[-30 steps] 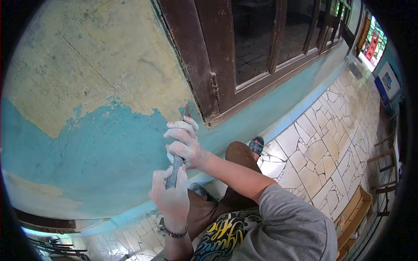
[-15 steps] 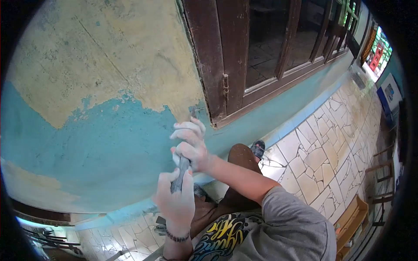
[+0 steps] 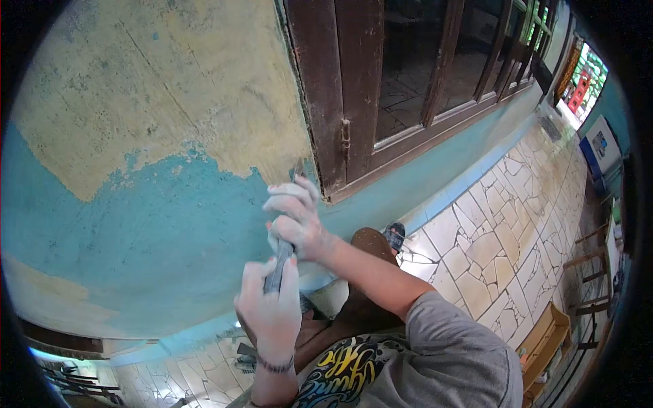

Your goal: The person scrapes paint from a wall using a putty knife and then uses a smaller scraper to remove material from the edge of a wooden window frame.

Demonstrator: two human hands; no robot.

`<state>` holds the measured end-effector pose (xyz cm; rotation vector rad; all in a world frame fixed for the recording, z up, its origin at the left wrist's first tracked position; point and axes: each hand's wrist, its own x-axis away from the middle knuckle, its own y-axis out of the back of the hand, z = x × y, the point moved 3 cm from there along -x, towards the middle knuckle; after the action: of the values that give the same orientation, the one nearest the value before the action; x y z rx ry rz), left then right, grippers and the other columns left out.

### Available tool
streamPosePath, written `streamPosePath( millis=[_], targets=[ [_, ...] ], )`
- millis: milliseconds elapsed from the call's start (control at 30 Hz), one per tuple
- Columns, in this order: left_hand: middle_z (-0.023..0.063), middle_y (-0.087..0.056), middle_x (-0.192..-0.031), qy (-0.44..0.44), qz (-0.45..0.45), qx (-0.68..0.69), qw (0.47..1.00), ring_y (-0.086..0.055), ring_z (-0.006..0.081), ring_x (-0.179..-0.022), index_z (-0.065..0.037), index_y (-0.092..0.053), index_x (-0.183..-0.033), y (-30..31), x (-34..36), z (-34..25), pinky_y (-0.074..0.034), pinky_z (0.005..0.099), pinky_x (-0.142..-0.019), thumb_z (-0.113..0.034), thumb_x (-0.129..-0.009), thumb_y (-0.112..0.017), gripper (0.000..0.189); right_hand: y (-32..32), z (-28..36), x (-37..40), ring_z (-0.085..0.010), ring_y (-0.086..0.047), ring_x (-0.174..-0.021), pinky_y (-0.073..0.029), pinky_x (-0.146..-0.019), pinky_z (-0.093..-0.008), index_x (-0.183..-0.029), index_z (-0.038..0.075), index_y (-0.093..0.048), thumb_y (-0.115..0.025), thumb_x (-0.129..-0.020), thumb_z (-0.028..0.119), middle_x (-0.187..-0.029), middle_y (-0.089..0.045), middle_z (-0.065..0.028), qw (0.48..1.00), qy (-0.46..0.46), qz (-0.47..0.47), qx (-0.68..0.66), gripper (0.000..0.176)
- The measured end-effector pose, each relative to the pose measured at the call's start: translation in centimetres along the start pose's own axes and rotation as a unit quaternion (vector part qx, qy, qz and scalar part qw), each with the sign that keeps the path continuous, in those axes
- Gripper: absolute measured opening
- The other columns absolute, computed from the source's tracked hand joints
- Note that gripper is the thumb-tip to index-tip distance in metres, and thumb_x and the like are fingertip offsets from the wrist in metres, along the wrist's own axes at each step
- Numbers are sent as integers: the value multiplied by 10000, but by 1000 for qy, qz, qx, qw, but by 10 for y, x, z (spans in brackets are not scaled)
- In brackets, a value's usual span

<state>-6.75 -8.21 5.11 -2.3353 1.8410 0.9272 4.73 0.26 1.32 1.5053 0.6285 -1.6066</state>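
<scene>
My right hand (image 3: 294, 216), whitened with dust, is wrapped round the front of a scraper (image 3: 278, 268) with a long grey handle. Lower down, my left hand (image 3: 269, 306) grips the rear of the same handle; a dark bracelet circles that wrist. The scraper's thin tip shows above my right fingers, at the wall (image 3: 197, 224) close to the window frame's lower corner. Blue-green paint covers the wall's lower part, with a ragged border against the bare yellowish plaster (image 3: 183, 81) above. My right fingers hide the middle of the tool.
The brown wooden window frame (image 3: 354, 153) with glass panes stands just right of my hands. Below is a floor of irregular pale stone tiles (image 3: 486, 255). A wooden shelf box (image 3: 547, 343) and a chair (image 3: 588, 262) stand at the right. My knee and sandalled foot (image 3: 394, 236) are near the wall.
The view has shifted slightly. Both hands keep their hold on the scraper, and its tip shows a little higher in the picture, still beside the window frame.
</scene>
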Motion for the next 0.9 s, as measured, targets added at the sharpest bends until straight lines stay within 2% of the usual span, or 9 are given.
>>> streamPosePath(
  millis=[67,167,267,300,400,500,600,700,900],
  targets=[
    [1,-527,-721,47,9,45,998,-463,26,-663,12,-537,-808,-7,-6,10,-382,194,-565,-7,-801,-742,206,1,-9,2,-294,-535,-1146,-274,-1058,-524,-685,100,-482,-658,-674,174,-1017,-568,-88,999,19,-3,36,191],
    [0,-525,-728,17,12,-38,999,-460,26,-671,16,-540,-814,4,4,-10,-386,199,-572,-7,-796,-743,205,2,7,3,-297,-532,-1151,-270,-1062,-520,-685,103,-487,-654,-679,176,-1020,-569,-89,999,-29,-6,-27,182],
    [-2,-528,-716,44,34,-23,998,-459,26,-671,20,-544,-823,-11,-2,2,-390,204,-574,-8,-797,-737,197,1,-11,13,-301,-527,-1158,-269,-1059,-527,-691,107,-486,-648,-699,187,-1021,-570,-89,1000,1,0,14,180],
    [-5,-526,-712,39,25,-28,998,-458,26,-669,19,-545,-824,-8,2,3,-388,203,-573,-9,-797,-735,194,1,-14,13,-301,-526,-1159,-269,-1058,-529,-694,108,-487,-646,-704,187,-1022,-570,-89,999,14,-2,33,177],
    [-17,-518,-693,-6,7,-52,999,-443,26,-656,12,-548,-822,-1,7,-5,-373,197,-561,-18,-801,-733,188,-2,5,13,-303,-526,-1160,-263,-1061,-532,-696,107,-492,-655,-689,204,-1027,-570,-88,998,-44,-16,-33,190],
    [-27,-508,-682,44,17,6,999,-430,24,-640,7,-542,-817,-13,2,13,-357,193,-551,-10,-800,-731,191,-2,-14,18,-305,-524,-1163,-260,-1063,-535,-691,104,-493,-660,-678,212,-1026,-568,-85,1000,4,-10,12,199],
    [-34,-501,-666,-13,6,-43,999,-423,22,-624,5,-533,-814,-4,5,0,-351,193,-543,0,-803,-725,193,-5,-1,17,-307,-523,-1167,-259,-1066,-538,-688,99,-490,-666,-676,209,-1030,-567,-86,999,-33,-20,-19,208],
    [-36,-498,-664,-4,13,-60,998,-421,22,-619,3,-527,-812,-9,4,0,-351,194,-543,7,-805,-721,194,-3,-10,17,-301,-522,-1171,-263,-1066,-539,-689,97,-492,-661,-670,183,-1035,-568,-87,1000,9,-8,-10,191],
    [2,-527,-710,-29,2,-31,999,-436,30,-624,11,-529,-813,-10,9,-5,-383,199,-555,9,-810,-724,195,3,-6,12,-295,-533,-1157,-264,-1068,-528,-680,98,-474,-657,-647,180,-1029,-567,-90,1000,0,-15,-17,203]
  ],
)
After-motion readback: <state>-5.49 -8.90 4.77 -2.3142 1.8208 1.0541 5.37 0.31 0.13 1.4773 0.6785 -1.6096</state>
